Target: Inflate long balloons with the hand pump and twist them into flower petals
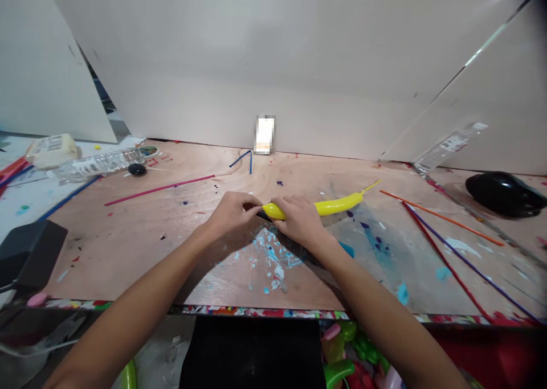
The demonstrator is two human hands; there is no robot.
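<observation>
A long yellow modelling balloon (pixel 339 205), inflated for most of its length, lies across the middle of the view just above the table. Its thin uninflated tail points off to the right. My right hand (pixel 298 218) is wrapped over the balloon near its left end. With fingertips pinched together, my left hand (pixel 234 213) holds the balloon's left tip. Something dark and thin shows beneath the fingers; I cannot tell what it is.
Uninflated balloons lie about the wooden table (pixel 149 252): pink (pixel 160 190), blue (pixel 244 158), orange (pixel 442 217), red and purple. A lit phone (pixel 265 134) leans on the back panel. Plastic bottles (pixel 102 164) and black objects (pixel 504 193) sit at both sides.
</observation>
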